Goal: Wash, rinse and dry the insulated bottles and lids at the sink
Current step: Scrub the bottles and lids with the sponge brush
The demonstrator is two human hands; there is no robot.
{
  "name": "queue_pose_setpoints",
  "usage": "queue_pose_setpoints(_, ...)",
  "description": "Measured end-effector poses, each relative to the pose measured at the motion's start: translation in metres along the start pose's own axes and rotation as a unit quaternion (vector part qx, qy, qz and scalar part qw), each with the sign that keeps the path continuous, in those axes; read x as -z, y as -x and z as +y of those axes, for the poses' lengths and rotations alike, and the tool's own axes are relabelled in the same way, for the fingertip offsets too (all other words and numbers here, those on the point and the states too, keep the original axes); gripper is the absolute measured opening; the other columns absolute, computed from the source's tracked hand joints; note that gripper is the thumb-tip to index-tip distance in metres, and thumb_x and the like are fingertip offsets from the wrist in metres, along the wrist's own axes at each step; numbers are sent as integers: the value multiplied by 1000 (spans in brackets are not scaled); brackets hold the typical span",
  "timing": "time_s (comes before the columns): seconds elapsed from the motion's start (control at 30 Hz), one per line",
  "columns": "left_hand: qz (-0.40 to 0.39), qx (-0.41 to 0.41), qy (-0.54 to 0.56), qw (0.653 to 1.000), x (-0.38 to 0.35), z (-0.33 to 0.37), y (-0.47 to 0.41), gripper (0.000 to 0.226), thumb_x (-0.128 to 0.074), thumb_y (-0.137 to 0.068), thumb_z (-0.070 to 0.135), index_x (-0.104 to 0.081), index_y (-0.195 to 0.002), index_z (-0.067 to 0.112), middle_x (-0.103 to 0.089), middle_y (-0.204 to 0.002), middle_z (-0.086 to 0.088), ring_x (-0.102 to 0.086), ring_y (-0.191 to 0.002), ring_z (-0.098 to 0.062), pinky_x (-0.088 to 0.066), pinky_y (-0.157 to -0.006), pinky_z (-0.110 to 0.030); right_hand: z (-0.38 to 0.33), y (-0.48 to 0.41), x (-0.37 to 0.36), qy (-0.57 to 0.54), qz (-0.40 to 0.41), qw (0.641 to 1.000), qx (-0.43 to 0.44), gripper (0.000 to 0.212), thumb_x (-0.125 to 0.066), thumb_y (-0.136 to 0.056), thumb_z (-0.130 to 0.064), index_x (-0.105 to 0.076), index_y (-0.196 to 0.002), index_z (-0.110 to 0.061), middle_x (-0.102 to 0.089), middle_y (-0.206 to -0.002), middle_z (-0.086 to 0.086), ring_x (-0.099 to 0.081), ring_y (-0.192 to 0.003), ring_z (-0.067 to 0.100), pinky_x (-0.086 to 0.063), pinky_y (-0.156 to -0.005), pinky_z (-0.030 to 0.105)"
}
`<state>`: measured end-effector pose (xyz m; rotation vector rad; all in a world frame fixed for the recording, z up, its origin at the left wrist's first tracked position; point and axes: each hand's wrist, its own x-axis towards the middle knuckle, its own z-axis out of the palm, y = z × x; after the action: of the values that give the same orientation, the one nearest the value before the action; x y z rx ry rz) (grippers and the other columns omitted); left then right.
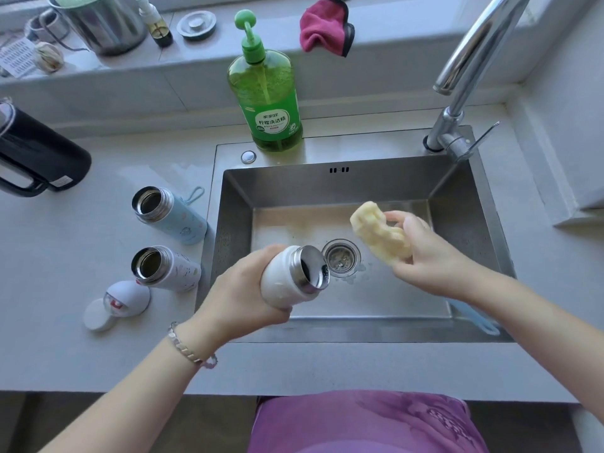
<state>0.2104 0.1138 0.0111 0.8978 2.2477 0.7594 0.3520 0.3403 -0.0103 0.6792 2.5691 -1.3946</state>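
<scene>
Wrapped around a white bottle [289, 277] tilted over the sink [474, 204], the left hand [240, 292] grips firmly; the right hand [421, 250] pinches a sponge [380, 233]. Soapy steel could slip and drop.

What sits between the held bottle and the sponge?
In the head view, only the drain shows in the gap between bottle and sponge, below them.

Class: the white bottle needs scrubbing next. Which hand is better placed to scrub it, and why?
Right. The right hand grips the yellow sponge near the open mouth of the white bottle, while the left hand is busy holding that bottle tilted over the sink.
</scene>
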Motion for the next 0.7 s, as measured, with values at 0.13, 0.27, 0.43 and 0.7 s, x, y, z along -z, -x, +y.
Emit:
queue_pose_setpoints(0.13, 46, 39, 0, 998, -7, -1, 4, 65, -72, -55, 23, -45, -102, 59, -59, -91, 28, -55, -86, 0, -41, -68, -15, -18, 11, 7, -80, 67, 993, 63, 33, -65, -81, 2, -63, -111, -12, -66, -90, -8, -63, -79, 9, -50, -72, 20)
queue_pose_setpoints(0.27, 56, 37, -53, 996, -12, 1, 5, 67, -72, -58, 19, -48, -112, 51, -60, -94, 22, -56, -87, -12, -43, -71, -24, -37, 23, 12, 3, -2, 996, 92, 23, -61, -88, -20, -62, -97, -40, -62, -73, -18, -59, -49, 4, -42, -55, 16)
queue_pose_setpoints(0.43, 102, -129, -263, 951, -17, 7, 0, 58, -64, -46, 28, -62, -104, 26, -60, -77, 7, -56, -66, -25, -36, -51, -27, -48, 20, 0, 206, -8, 976, 74, 15, -53, -90, -37, -63, -100, -32, -58, -73, -13, -55, -70, 6, -39, -60, 28)
queue_pose_setpoints(0.7, 122, -125, -337, 925, -23, 3, -9, 64, -75, -36, 20, -66, -100, 17, -60, -72, 1, -52, -56, -27, -28, -52, -25, -60, 27, -12, 132, -70, 986, 72, 41, -57, -86, -23, -33, -52, -20, -36, -48, -4, -35, -49, 14, -30, -53, 31)
